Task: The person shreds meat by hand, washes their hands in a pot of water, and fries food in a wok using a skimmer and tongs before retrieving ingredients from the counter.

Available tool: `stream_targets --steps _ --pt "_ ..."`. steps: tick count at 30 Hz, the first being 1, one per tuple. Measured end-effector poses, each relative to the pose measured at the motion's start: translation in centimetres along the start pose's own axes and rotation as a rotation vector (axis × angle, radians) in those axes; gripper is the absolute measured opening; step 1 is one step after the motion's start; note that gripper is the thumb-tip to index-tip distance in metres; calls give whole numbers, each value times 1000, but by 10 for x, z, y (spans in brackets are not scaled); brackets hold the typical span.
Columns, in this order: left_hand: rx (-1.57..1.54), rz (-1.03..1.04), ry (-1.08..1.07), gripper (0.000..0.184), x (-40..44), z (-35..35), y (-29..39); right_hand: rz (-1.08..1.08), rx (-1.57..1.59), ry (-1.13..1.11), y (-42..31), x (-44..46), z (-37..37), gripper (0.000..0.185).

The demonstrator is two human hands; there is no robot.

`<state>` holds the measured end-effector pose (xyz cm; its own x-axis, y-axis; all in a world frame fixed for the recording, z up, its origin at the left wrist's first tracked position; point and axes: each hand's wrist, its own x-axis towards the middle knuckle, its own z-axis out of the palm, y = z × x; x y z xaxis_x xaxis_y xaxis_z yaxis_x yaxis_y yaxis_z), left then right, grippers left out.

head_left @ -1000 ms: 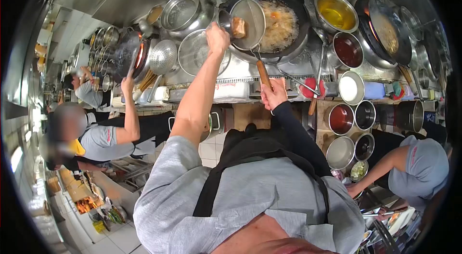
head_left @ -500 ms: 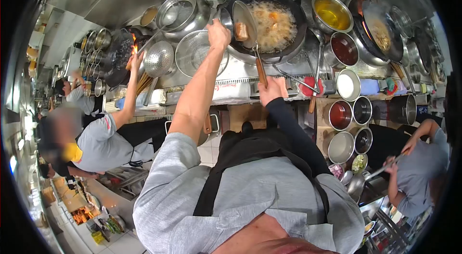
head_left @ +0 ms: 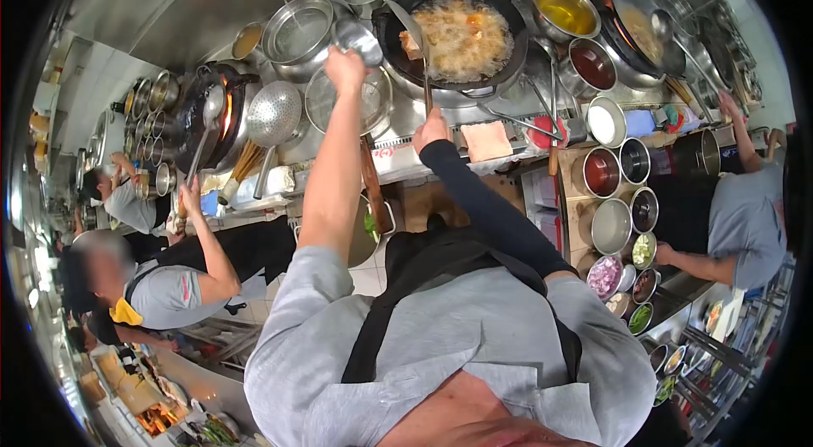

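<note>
My left hand is closed at the base of a metal ladle, whose bowl hangs just left of the wok. My right hand grips the handle of a skimmer. The skimmer's round head is tilted nearly edge-on over the wok's left side. A browned piece of food shows at its edge, partly hidden. Pale, foaming oil with an orange patch bubbles inside the black wok. A wire strainer lies under my left forearm.
Left stand a perforated skimmer and a steel pot. Right are bowls of yellow oil and dark red sauce, plus ingredient containers. A co-worker works by a flaming wok; another person stands right.
The skimmer has tipped from face-up to nearly edge-on, its piece of food now at the edge. My left hand and ladle have shifted left. The right co-worker has turned toward the right-hand wok.
</note>
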<state>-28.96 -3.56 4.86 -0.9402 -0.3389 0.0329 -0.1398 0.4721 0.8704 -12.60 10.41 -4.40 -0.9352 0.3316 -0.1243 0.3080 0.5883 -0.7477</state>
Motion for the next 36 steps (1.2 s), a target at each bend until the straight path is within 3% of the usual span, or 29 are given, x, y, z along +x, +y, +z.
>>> stream_targets --steps 1,6,16,22,31,36 --pt "-25 74 66 21 14 -1 -38 27 -41 -14 -2 3 -5 30" --pt "-519 -90 62 17 -37 -79 -83 99 -187 -14 -3 25 -24 35" --pt "-665 -312 146 19 -174 -192 -150 15 -136 -7 -3 38 -24 36" --pt "-669 -356 133 17 -190 -202 -162 -112 -67 17 -8 -15 -52 31" --pt "-679 -315 94 17 -177 -192 -139 -127 -10 -8 6 -48 -57 34" --pt "-661 -304 45 18 -176 -187 -146 -30 -49 -25 22 18 -15 31"
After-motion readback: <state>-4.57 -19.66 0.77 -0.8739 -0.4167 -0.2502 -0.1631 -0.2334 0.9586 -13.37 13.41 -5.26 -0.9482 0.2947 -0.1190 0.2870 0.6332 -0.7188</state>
